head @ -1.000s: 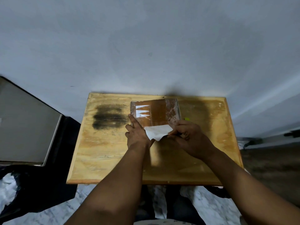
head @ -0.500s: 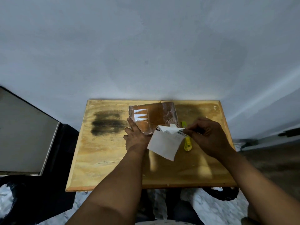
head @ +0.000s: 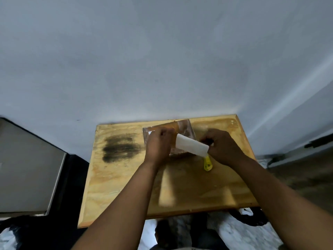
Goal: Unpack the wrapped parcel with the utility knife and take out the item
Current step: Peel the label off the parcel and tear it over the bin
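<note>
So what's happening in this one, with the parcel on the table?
A person is working bare-handed at a wooden table. The left hand holds the tape-wrapped parcel, while the right hand pinches one end of a white label lifted partly off it. The yellow utility knife lies on the table by the right hand, unheld.

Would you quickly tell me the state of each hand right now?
Left hand: fingers curled on the wrapped parcel.
Right hand: pinching the white paper at its end.
</note>
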Demonstrator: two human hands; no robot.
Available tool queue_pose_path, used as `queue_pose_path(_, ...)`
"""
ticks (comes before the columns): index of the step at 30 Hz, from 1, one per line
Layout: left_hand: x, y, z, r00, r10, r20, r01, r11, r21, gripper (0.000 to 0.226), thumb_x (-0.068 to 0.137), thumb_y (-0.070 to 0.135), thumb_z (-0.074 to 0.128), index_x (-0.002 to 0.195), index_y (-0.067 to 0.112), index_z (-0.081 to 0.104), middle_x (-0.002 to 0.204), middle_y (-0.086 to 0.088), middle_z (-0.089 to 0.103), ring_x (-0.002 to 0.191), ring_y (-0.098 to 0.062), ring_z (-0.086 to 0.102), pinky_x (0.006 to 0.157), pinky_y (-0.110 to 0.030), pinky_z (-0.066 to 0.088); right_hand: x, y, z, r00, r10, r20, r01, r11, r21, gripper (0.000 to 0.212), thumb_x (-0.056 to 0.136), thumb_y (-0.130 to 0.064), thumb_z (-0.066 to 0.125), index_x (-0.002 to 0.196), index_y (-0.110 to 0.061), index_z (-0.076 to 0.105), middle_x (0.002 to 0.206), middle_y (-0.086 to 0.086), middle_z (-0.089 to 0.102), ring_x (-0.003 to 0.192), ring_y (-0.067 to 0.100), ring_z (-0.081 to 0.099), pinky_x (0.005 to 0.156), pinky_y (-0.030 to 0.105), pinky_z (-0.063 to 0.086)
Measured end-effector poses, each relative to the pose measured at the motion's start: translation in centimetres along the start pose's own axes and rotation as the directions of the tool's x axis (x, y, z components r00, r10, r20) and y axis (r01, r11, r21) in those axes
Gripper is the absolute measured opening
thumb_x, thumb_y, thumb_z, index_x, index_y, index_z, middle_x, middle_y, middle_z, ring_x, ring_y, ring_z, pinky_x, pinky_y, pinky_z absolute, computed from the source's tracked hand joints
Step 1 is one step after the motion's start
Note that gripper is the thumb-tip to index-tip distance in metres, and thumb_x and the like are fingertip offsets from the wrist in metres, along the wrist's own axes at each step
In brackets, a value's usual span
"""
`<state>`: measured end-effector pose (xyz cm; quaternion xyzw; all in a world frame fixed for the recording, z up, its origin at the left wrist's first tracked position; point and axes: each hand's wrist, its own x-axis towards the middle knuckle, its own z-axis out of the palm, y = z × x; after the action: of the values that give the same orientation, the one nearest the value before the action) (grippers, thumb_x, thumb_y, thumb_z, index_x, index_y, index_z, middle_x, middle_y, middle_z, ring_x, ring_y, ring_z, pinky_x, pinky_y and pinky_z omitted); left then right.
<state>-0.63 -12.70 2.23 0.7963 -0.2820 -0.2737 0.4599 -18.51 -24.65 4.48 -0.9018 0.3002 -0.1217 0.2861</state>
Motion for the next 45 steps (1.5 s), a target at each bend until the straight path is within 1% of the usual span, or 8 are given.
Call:
queue_pose_path(9, -1.5, 1.7, 0.8, 0.96, 0.214, 0.18, -0.253, 0.939, 0.232, 0.017, 0.08, 0.041, 0.079, 0.081, 0.033, 0.063, 0.106, -0.001, 0.062, 0.101, -0.017, 0.053, 0.08, -0.033, 0.048, -0.8, -1.3, -0.6, 0.944, 0.223, -0.242, -0.205, 0.974, 0.1, 0.009, 0.084, -0.022, 0.072, 0.076, -0.018, 0.072, 0.074, -0.007, 0.067, 0.067, 0.004, 0.058, 0.06, 0.015, 0.045)
queue_pose_path(13, -3.1, 1.5, 1.8, 0.946, 0.195, 0.26, -0.277, 0.901, 0.334, 0.028, 0.081, 0.036, 0.077, 0.109, 0.031, 0.072, 0.121, -0.003, 0.056, 0.114, -0.022, 0.046, 0.096, -0.036, 0.041, -2.7, -0.4, -1.7, 0.814, 0.577, -0.067, -0.418, 0.661, 0.623, 0.017, 0.088, -0.023, 0.068, 0.073, -0.016, 0.066, 0.073, 0.003, 0.067, 0.075, 0.019, 0.065, 0.071, 0.037, 0.057)
queue_pose_path(19, -4.0, 3.9, 5.5, 0.954, 0.214, 0.211, -0.278, 0.897, 0.344, 0.042, 0.091, 0.045, 0.059, 0.131, 0.032, 0.055, 0.122, 0.004, 0.064, 0.119, -0.028, 0.051, 0.102, -0.043, 0.04, -6.9, 0.4, -4.2, 0.79, 0.602, 0.113, -0.377, 0.334, 0.864, 0.009, 0.096, -0.006, 0.054, 0.09, -0.006, 0.061, 0.089, 0.016, 0.068, 0.085, 0.026, 0.066, 0.084, 0.041, 0.057)
queue_pose_path(25, -4.6, 7.3, 10.6, 0.909, 0.255, 0.328, -0.344, 0.904, 0.252, 0.018, 0.089, 0.052, 0.055, 0.074, 0.044, 0.061, 0.11, 0.0, 0.067, 0.111, -0.024, 0.056, 0.096, -0.039, 0.043, -12.4, 3.6, -7.3, 0.752, 0.654, 0.077, -0.274, 0.204, 0.94, 0.017, 0.096, 0.002, 0.049, 0.106, -0.005, 0.061, 0.093, 0.013, 0.068, 0.082, 0.023, 0.067, 0.069, 0.031, 0.059)
queue_pose_path(29, -7.1, 10.1, 14.4, 0.879, 0.256, 0.403, -0.355, 0.915, 0.193, 0.021, 0.09, 0.044, 0.06, 0.07, 0.039, 0.06, 0.095, 0.009, 0.071, 0.097, -0.023, 0.063, 0.09, -0.043, 0.051, -16.2, 7.3, -8.5, 0.693, 0.717, -0.075, -0.519, 0.569, 0.638, 0.039, 0.082, 0.002, 0.059, 0.107, -0.027, 0.061, 0.099, 0.002, 0.062, 0.086, 0.023, 0.063, 0.081, 0.042, 0.055)
queue_pose_path(32, -8.7, 11.3, 17.5, 0.839, 0.257, 0.479, -0.432, 0.85, 0.301, 0.017, 0.093, 0.043, 0.058, 0.077, 0.036, 0.063, 0.087, 0.012, 0.067, 0.093, -0.023, 0.061, 0.093, -0.045, 0.048, -18.4, 8.4, -9.5, 0.779, 0.598, -0.186, -0.534, 0.79, 0.301, 0.059, 0.08, -0.012, 0.068, 0.132, -0.032, 0.049, 0.122, -0.011, 0.049, 0.105, 0.012, 0.051, 0.092, 0.033, 0.048)
queue_pose_path(39, -12.2, 13.8, 24.0, 0.695, 0.323, 0.643, -0.646, 0.673, 0.361, 0.016, 0.097, 0.042, 0.055, 0.087, 0.041, 0.068, 0.099, 0.01, 0.072, 0.1, -0.022, 0.059, 0.081, -0.038, 0.041, -20.8, 12.6, -12.9, 0.804, 0.508, -0.309, -0.453, 0.86, 0.234, 0.017, 0.084, -0.028, 0.068, 0.101, -0.029, 0.071, 0.093, -0.009, 0.065, 0.085, 0.008, 0.059, 0.081, 0.028, 0.049)
queue_pose_path(45, -14.1, 14.9, 27.3, 0.66, 0.287, 0.694, -0.532, 0.831, 0.162, 0.016, 0.095, 0.03, 0.061, 0.083, 0.03, 0.071, 0.071, 0.012, 0.063, 0.074, -0.015, 0.058, 0.068, -0.028, 0.044, -23.3, 16.0, -14.8, 0.871, 0.363, -0.33, -0.33, 0.931, 0.153, 0.005, 0.08, -0.023, 0.075, 0.081, -0.018, 0.076, 0.077, -0.006, 0.064, 0.073, 0.011, 0.059, 0.07, 0.031, 0.048)
